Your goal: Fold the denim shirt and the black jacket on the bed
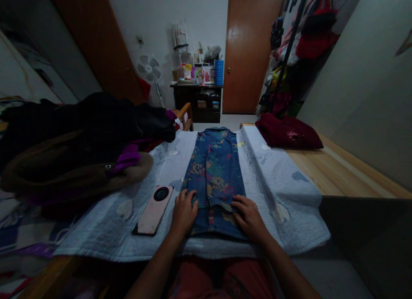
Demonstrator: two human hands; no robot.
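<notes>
A blue denim shirt (222,161) with a floral print lies folded into a long strip, its collar at the far end. One sleeve is laid lengthwise over the middle, cuff towards me. My left hand (184,211) rests on the shirt's near left edge, fingers extended and slightly spread. Across from it, my right hand (249,215) lies at the near right edge, with its fingertips on the cloth by the cuff. Neither hand visibly grips the fabric. Beneath the shirt is a pale quilted cloth (267,179).
Left of my left hand lies a pink phone (154,209), camera side up. Dark clothes (86,127) are heaped at the left. A folded maroon garment (288,131) sits on a wooden board (315,166) at the right. Farther back stand a fan (149,69) and a dark cabinet (180,97).
</notes>
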